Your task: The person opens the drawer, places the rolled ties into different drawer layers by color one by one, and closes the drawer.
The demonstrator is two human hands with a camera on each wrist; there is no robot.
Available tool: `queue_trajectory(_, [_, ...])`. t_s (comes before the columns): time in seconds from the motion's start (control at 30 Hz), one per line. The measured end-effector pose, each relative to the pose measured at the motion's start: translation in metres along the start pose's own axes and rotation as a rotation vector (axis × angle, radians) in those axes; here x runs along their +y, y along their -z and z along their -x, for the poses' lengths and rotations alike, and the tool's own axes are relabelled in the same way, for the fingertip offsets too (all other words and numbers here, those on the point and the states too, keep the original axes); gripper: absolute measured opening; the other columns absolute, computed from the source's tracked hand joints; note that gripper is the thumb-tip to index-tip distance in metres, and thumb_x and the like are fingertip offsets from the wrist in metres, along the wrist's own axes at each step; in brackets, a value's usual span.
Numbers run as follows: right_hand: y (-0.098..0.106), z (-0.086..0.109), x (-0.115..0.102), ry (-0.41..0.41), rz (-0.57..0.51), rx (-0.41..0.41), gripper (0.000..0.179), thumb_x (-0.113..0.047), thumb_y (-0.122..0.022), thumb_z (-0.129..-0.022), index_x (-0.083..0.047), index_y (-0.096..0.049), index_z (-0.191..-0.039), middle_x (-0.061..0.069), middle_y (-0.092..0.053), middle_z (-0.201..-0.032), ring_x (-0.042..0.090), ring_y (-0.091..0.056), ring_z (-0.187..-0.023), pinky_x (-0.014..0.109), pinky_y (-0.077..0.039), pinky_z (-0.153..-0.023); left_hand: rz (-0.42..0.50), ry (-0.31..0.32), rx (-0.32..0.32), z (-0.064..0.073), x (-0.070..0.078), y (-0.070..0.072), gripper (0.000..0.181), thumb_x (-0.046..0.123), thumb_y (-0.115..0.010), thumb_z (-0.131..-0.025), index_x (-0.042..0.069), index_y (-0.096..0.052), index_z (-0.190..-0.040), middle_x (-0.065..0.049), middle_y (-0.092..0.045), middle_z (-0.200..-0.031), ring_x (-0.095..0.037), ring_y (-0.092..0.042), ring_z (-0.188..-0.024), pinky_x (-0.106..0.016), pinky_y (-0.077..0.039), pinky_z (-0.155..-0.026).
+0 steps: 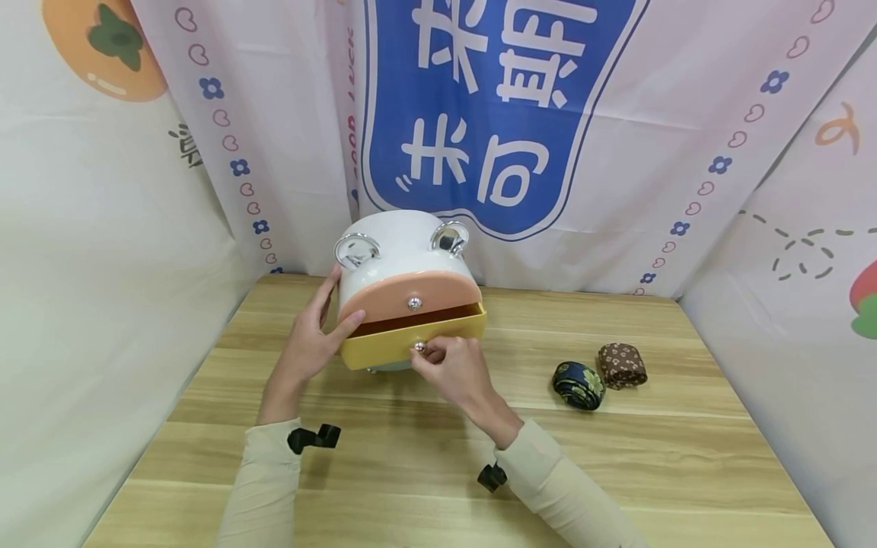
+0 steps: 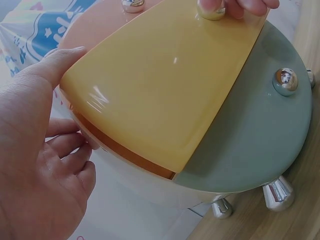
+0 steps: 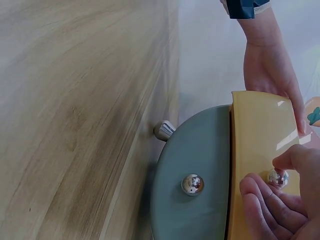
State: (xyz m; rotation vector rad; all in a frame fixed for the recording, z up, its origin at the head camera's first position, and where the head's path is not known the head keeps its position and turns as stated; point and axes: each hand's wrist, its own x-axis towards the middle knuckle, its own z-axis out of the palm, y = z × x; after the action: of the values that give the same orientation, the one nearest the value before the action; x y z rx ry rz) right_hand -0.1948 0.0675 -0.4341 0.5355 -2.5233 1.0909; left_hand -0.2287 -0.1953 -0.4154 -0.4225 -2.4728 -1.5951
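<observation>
A small round drawer cabinet point(image 1: 400, 240) with a white body and silver ear-like rings on top stands at the back of the table. Its yellow middle drawer point(image 1: 384, 346) is pulled partly out, below a peach drawer point(image 1: 390, 298) and above a green drawer point(image 3: 200, 150). My left hand point(image 1: 308, 342) holds the cabinet's left side, thumb at the front edge and fingers along the side wall. With thumb and fingers, my right hand point(image 1: 457, 371) pinches the silver knob point(image 3: 278, 178) of the yellow drawer. The drawer's inside shows only as a dark gap.
Right of the cabinet lie two rolled neckties on the wooden table point(image 1: 411, 487): a dark blue one with gold flowers point(image 1: 578, 386) and a brown patterned one point(image 1: 622, 365). A printed cloth point(image 1: 301, 152) hangs behind the table, with further cloth walls on both sides.
</observation>
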Motion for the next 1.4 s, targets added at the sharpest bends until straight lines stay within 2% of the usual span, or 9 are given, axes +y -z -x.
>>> queue_trajectory(0.43, [0.001, 0.007, 0.001, 0.012, 0.001, 0.007, 0.020, -0.026, -0.079, -0.092, -0.011, -0.081, -0.079, -0.001, -0.079, -0.073, 0.005, -0.073, -0.061, 0.012, -0.057, -0.058, 0.001, 0.000, 0.001, 0.000, -0.001, 0.000, 0.087, 0.039, -0.069, -0.102, 0.032, -0.016, -0.171, 0.011, -0.012, -0.178, -0.027, -0.012, -0.167, -0.059, -0.018, -0.134])
queue_trajectory(0.7, [0.003, 0.009, 0.001, 0.025, 0.006, 0.017, 0.019, -0.025, -0.080, -0.091, -0.011, -0.081, -0.078, -0.002, -0.079, -0.072, 0.004, -0.073, -0.061, 0.013, -0.057, -0.059, -0.003, 0.009, -0.004, 0.000, -0.001, 0.000, 0.087, 0.040, -0.069, -0.102, 0.035, -0.015, -0.170, 0.011, -0.012, -0.178, -0.027, -0.011, -0.167, -0.058, -0.018, -0.135])
queue_trajectory(1.4, [0.006, 0.015, 0.000, 0.028, -0.015, 0.012, 0.016, -0.022, -0.081, -0.090, -0.010, -0.081, -0.079, -0.001, -0.080, -0.073, 0.006, -0.075, -0.062, 0.010, -0.057, -0.059, 0.010, -0.018, -0.004, -0.001, -0.002, 0.000, 0.086, 0.037, -0.069, -0.102, 0.033, -0.016, -0.170, 0.010, -0.011, -0.178, -0.026, -0.011, -0.167, -0.059, -0.017, -0.134])
